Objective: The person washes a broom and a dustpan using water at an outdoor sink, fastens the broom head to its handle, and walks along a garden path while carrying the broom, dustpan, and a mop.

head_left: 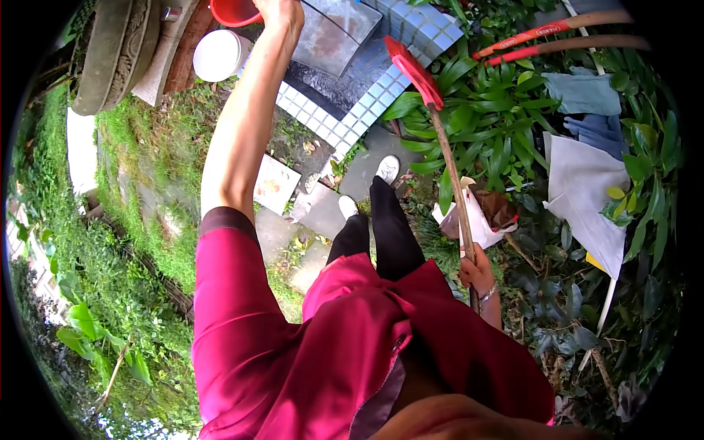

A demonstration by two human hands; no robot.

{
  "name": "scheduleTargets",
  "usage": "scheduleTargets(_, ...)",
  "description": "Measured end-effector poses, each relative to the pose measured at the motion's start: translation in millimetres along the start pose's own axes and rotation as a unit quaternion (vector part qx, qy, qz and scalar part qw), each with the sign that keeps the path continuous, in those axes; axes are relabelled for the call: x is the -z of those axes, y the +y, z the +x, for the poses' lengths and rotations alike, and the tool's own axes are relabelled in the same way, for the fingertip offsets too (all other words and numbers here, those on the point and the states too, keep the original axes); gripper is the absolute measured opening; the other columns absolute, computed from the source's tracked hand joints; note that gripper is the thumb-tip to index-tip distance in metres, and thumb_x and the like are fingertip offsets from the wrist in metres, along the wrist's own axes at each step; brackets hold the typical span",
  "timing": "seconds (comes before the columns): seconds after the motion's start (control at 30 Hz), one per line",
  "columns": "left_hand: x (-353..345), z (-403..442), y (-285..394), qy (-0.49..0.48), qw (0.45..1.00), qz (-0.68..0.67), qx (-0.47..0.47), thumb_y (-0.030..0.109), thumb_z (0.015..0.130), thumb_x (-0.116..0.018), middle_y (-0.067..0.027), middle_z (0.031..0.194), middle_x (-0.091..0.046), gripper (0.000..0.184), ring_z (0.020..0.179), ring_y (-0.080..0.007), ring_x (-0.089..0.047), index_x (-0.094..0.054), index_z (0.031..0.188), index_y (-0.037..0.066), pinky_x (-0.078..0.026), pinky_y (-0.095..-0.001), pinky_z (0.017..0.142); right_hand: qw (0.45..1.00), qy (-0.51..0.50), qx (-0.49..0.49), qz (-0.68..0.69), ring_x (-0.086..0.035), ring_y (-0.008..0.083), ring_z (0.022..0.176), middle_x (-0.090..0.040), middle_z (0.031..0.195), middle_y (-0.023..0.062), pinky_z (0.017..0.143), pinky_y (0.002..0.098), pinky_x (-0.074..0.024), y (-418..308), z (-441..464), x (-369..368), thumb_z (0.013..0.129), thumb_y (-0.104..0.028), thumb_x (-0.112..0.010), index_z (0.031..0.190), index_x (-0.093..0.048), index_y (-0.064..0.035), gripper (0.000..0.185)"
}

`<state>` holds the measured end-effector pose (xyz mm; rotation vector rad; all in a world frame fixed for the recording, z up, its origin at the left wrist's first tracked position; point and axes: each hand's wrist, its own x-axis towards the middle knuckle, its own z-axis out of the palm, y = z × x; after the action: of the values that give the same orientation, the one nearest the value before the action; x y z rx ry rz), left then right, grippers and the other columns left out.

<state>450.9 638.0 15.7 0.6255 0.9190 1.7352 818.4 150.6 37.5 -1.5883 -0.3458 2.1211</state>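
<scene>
At the top edge my left hand is closed at the rim of a red bucket; its fingertips are partly hidden. Below the bucket stands a white bucket. A blue-tiled basin with a grey slab and dark water lies beside that hand. On the right, my right hand is wrapped round the wooden handle of a tool. Its red head is at the far end, over the basin's tiled corner.
Paving stones lie around my feet. Leafy plants grow at the right, with red-and-wood handles, a grey cloth and a white bag among them. A carved stone planter stands upper left.
</scene>
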Motion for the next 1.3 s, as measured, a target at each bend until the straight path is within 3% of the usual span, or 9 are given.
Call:
scheduleTargets(0.23, 10.6, -0.9, 23.5, -0.020, 0.988, 0.105, 0.116, 0.022, 0.092, -0.042, -0.0009, 0.062, -0.041, 0.017, 0.048, -0.0118, -0.038, -0.043, 0.081, 0.009, -0.034, -0.0259, 0.042, 1.000, -0.008, 0.013, -0.022, -0.030, 0.0058, 0.035, -0.034, 0.049, -0.0017, 0.033, 0.0245, -0.0253, 1.0, 3.4, 0.6, 0.089, -0.005, -0.043, 0.111, -0.041, -0.0048, 0.021)
scheduleTargets(0.3, -7.6, -2.5, 55.0, 0.084, 0.956, 0.217, 0.177, 0.040, 0.093, -0.041, -0.0019, 0.060, -0.041, 0.035, 0.040, -0.0119, -0.034, -0.045, 0.082, 0.007, -0.028, -0.0260, 0.035, 1.000, -0.007, 0.009, -0.025, -0.030, 0.0058, 0.035, -0.034, 0.049, -0.0017, 0.033, 0.0244, -0.0252, 1.6, 3.7, 0.9, 0.089, -0.005, -0.043, 0.110, -0.041, -0.0048, 0.021)
scheduleTargets(0.57, -4.5, 15.9, 163.7, -0.129, 0.801, 0.507, 0.291, 0.040, 0.092, -0.048, 0.0070, 0.046, -0.031, 0.038, 0.035, -0.0041, -0.026, -0.049, 0.065, 0.013, -0.018, -0.0210, 0.032, 1.000, 0.004, -0.003, -0.002, -0.030, 0.0057, 0.035, -0.035, 0.050, -0.0017, 0.033, 0.0242, -0.0250, -1.0, -4.1, 3.5, 0.088, -0.004, -0.043, 0.109, -0.041, -0.0049, 0.021)
scheduleTargets(0.7, -11.0, 21.6, 147.4, -0.301, 0.673, 0.585, 0.339, 0.044, 0.091, -0.048, 0.0077, 0.050, -0.040, 0.037, 0.039, -0.0021, -0.031, -0.056, 0.074, 0.012, -0.022, -0.0178, 0.034, 1.000, -0.008, -0.002, -0.029, -0.030, 0.0062, 0.035, -0.035, 0.051, -0.0016, 0.034, 0.0240, -0.0250, -3.8, -8.9, 4.0, 0.088, -0.003, -0.042, 0.108, -0.041, -0.0061, 0.021)
scheduleTargets(0.83, -28.0, -17.9, 148.8, -0.293, 0.594, 0.648, 0.376, 0.042, 0.090, -0.052, 0.0127, 0.058, -0.045, 0.028, 0.041, 0.0004, -0.032, -0.063, 0.104, 0.021, -0.025, -0.0167, 0.036, 0.990, -0.009, -0.022, -0.138, -0.041, 0.0114, 0.040, -0.042, 0.055, 0.0026, 0.038, 0.0271, -0.0332, -8.7, -6.7, 5.5, 0.086, -0.003, -0.043, 0.113, -0.041, -0.0063, 0.027)
scheduleTargets(0.93, -15.0, -29.3, 170.2, -0.309, 0.527, 0.618, 0.495, 0.043, 0.090, -0.051, 0.0108, 0.059, -0.045, 0.028, 0.047, 0.0004, -0.036, -0.064, 0.102, 0.021, -0.030, -0.0168, 0.043, 0.939, -0.007, 0.038, -0.341, -0.053, 0.0227, 0.051, -0.054, 0.065, 0.0117, 0.049, 0.0334, -0.0430, -4.3, 11.9, 4.4, 0.084, -0.003, -0.046, 0.126, -0.036, -0.0069, 0.043)
scheduleTargets(1.03, 42.7, -29.3, 183.2, -0.411, 0.618, 0.578, 0.339, 0.044, 0.090, -0.051, 0.0092, 0.062, -0.046, 0.030, 0.052, -0.0016, -0.038, -0.064, 0.100, 0.019, -0.030, -0.0178, 0.045, 0.893, -0.018, 0.081, -0.442, -0.059, 0.0328, 0.063, -0.058, 0.076, 0.0189, 0.060, 0.0375, -0.0459, -15.7, 36.1, -11.6, 0.084, -0.005, -0.049, 0.138, -0.026, -0.0093, 0.059)
scheduleTargets(1.07, 53.5, -30.1, 193.8, -0.301, 0.558, 0.655, 0.412, 0.045, 0.089, -0.051, 0.0078, 0.065, -0.047, 0.033, 0.053, -0.0032, -0.039, -0.064, 0.101, 0.016, -0.030, -0.0195, 0.045, 0.890, -0.024, 0.081, -0.447, -0.059, 0.0328, 0.063, -0.058, 0.076, 0.0189, 0.060, 0.0375, -0.0459, -24.3, 41.8, -23.7, 0.084, -0.005, -0.049, 0.138, -0.026, -0.0093, 0.059)
scheduleTargets(1.3, 131.9, -55.6, 210.6, -0.336, 0.666, 0.587, 0.315, 0.042, 0.090, -0.052, 0.0048, 0.074, -0.053, 0.040, 0.063, -0.0058, -0.046, -0.063, 0.105, 0.007, -0.038, -0.0207, 0.055, 0.800, -0.192, 0.121, -0.556, -0.056, 0.0380, 0.062, -0.053, 0.073, 0.0268, 0.059, 0.0432, -0.0431, -49.6, 104.1, -89.6, 0.084, -0.006, -0.046, 0.143, -0.011, -0.0200, 0.070)
